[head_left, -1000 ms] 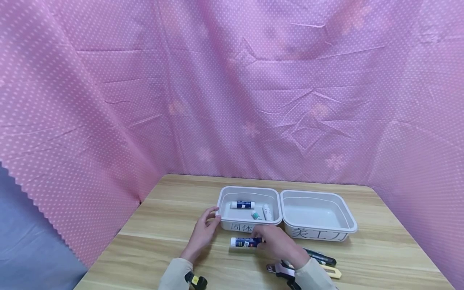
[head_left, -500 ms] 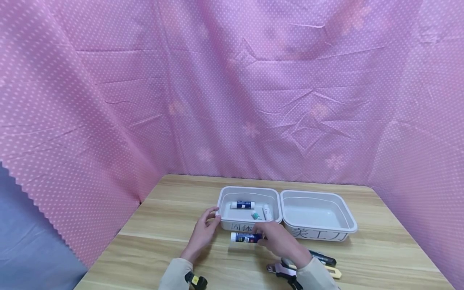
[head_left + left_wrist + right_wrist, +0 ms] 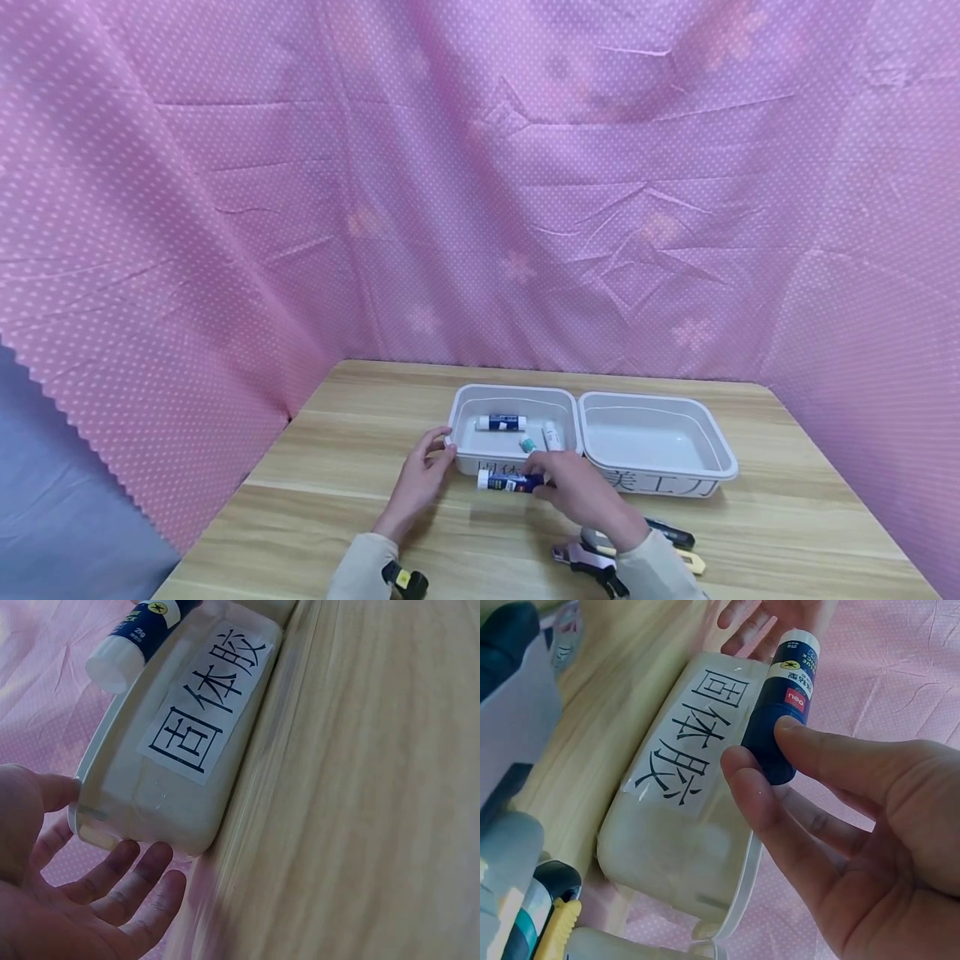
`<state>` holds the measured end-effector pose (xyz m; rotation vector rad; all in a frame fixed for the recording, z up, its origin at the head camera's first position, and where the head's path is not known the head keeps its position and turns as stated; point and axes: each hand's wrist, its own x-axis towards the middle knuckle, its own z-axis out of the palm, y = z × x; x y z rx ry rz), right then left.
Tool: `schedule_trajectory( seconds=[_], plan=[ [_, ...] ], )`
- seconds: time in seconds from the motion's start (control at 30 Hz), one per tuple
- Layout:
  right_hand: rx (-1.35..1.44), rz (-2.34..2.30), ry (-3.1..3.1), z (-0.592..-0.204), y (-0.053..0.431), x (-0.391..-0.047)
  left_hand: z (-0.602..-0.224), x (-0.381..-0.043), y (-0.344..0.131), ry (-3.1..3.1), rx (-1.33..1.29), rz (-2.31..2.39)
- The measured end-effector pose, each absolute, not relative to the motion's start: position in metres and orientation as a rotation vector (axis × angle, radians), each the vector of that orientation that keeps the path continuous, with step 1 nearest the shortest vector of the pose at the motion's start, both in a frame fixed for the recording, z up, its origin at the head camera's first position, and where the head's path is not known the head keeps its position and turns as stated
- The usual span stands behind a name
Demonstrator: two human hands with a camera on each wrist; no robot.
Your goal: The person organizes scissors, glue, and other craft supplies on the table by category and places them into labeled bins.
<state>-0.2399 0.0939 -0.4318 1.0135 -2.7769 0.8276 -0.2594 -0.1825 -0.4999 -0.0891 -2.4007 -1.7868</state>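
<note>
My right hand [image 3: 577,492] pinches the dark blue lower end of a glue stick [image 3: 776,712] between thumb and fingers. The stick lies level, white cap [image 3: 800,636] pointing left, beside the front rim of the left white box [image 3: 184,787]. On that box's front is a paper label [image 3: 214,694] with black characters. My left hand [image 3: 422,482] rests at the box's near left corner, thumb at the rim and other fingers spread loosely by the end wall. Inside the box lie a blue glue stick [image 3: 502,423], a white one [image 3: 551,437] and a green-capped one [image 3: 528,445], partly hidden.
A second white box [image 3: 656,483], also labelled, stands right against the first. Several utility knives lie near my right forearm: one grey and black [image 3: 588,560], a black one [image 3: 671,533], a yellow one [image 3: 692,562]. A pink dotted curtain [image 3: 525,208] hangs behind the table [image 3: 360,467].
My right hand has raised the glue stick off the table and moved it forward, so it overlaps the left box's front label. My left hand has stayed at the box corner.
</note>
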Motion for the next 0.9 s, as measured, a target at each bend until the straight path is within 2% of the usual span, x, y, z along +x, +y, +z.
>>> schedule_trajectory(
  seconds=[0.9],
  plan=[
    [0.944, 0.988, -2.726, -0.422, 0.109, -0.246, -0.501, -0.260, -0.183, -2.408, -0.067, -1.777]
  ],
)
